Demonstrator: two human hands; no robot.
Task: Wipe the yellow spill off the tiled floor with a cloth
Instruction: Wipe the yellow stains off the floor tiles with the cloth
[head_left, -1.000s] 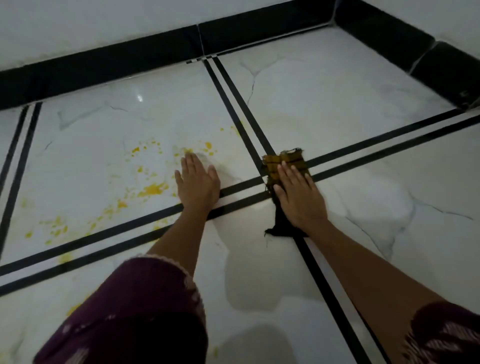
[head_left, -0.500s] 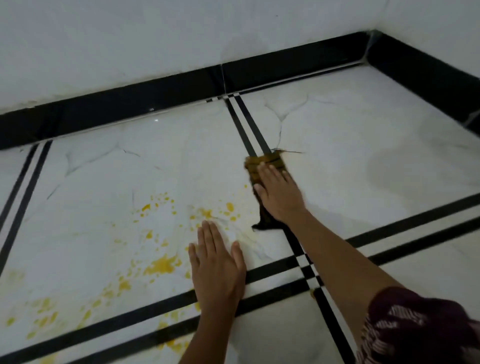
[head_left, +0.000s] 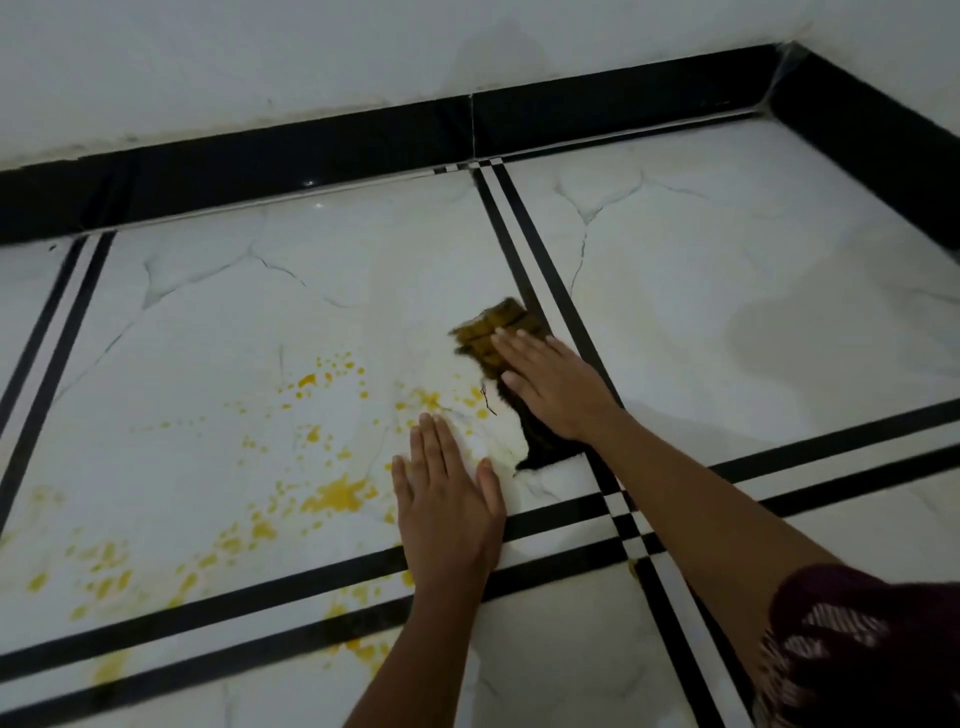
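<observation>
Yellow spill (head_left: 337, 493) lies in blotches and specks over the white marble-look floor tile (head_left: 218, 332), spreading to the lower left and across the black double stripe. A dark cloth (head_left: 493, 332), stained yellow at its far end, lies flat at the spill's right edge. My right hand (head_left: 556, 384) presses on the cloth with straight fingers. My left hand (head_left: 447, 499) rests flat on the tile just left of the cloth, fingers straight, touching the nearest splashes.
Black double stripes (head_left: 550, 291) cross the floor between tiles. A black skirting (head_left: 311, 161) runs along the white wall at the back and turns at the right corner (head_left: 779, 78). A patterned maroon sleeve (head_left: 857, 649) shows at the lower right.
My right hand has slid the cloth leftward off the black stripe onto the spill tile. My left hand stays flat on the floor. The view has shifted a little.
</observation>
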